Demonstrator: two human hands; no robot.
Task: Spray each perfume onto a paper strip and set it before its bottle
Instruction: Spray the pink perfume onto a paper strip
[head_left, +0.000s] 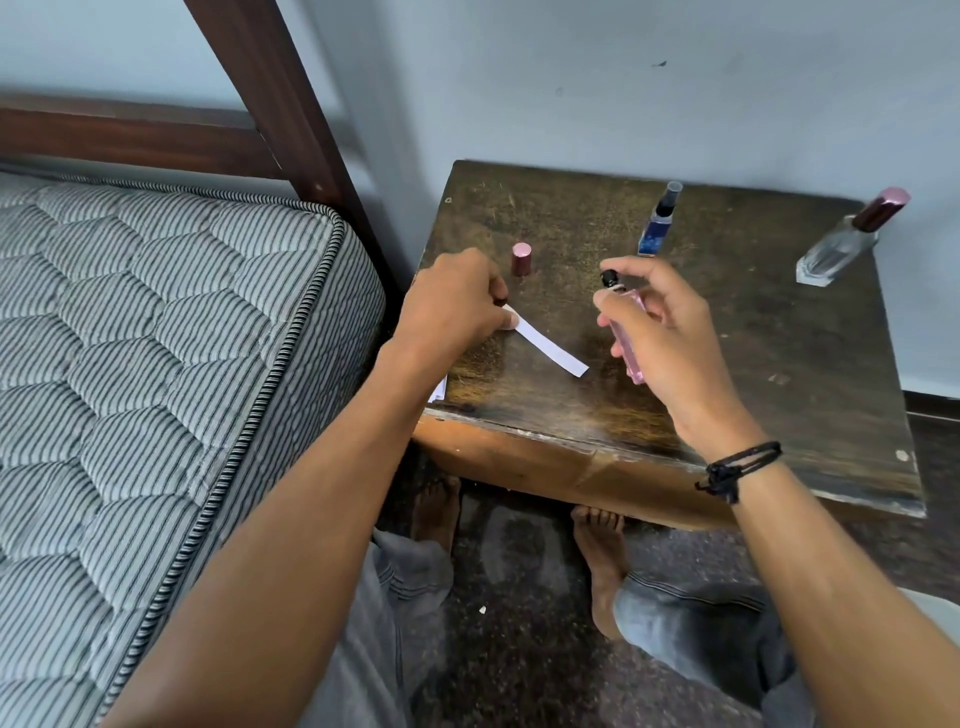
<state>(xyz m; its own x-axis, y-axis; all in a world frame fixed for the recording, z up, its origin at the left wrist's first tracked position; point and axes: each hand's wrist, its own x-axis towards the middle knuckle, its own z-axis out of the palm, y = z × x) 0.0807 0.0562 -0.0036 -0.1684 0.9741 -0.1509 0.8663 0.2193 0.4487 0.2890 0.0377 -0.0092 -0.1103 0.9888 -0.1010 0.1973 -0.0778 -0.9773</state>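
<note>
Your left hand (457, 306) pinches one end of a white paper strip (548, 347) just above the worn wooden table (779, 332). Your right hand (670, 332) grips a pink perfume bottle (629, 340), nozzle toward the strip. A pink cap (521, 259) stands behind; a blue bottle (655, 228) and a clear bottle (844, 244) sit farther back.

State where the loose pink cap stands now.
In the head view, the pink cap stands upright on the table, toward its left side, just beyond the left hand and left of the blue spray bottle.
</note>
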